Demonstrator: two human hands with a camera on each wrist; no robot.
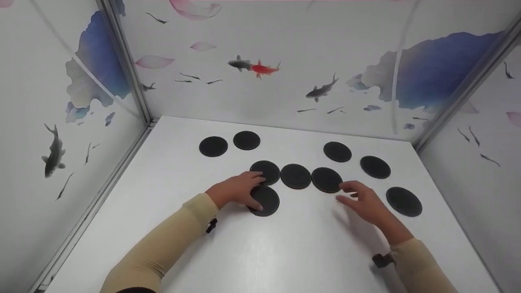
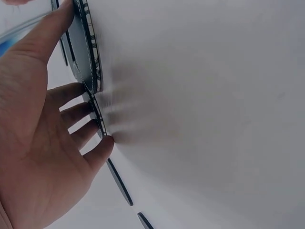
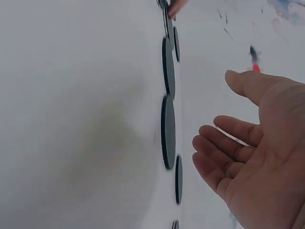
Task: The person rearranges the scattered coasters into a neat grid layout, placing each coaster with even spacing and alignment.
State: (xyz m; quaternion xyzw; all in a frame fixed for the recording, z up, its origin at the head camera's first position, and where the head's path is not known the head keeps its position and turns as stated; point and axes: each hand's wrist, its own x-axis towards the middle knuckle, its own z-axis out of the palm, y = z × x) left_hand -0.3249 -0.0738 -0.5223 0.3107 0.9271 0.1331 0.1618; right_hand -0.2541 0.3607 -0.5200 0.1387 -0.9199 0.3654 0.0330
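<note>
Three round black coasters lie in a touching row: a left coaster [image 1: 270,171], a middle coaster [image 1: 296,176] and a right coaster [image 1: 325,179]. A fourth, lower coaster [image 1: 268,199] sits just below the left one; its stitched rim shows in the left wrist view. My left hand [image 1: 239,189] is spread over these two, thumb on the lower coaster and fingertips at the left one. Beside the row's right end hovers my right hand [image 1: 364,202], fingers loosely bent and thumb apart. In the right wrist view its palm [image 3: 269,152] holds nothing.
Two more coasters, one [image 1: 213,146] beside another [image 1: 246,140], lie at the back left. Three others [image 1: 337,151], [image 1: 375,167], [image 1: 404,201] curve down the right side. White panels printed with fish enclose the white table [image 1: 260,256].
</note>
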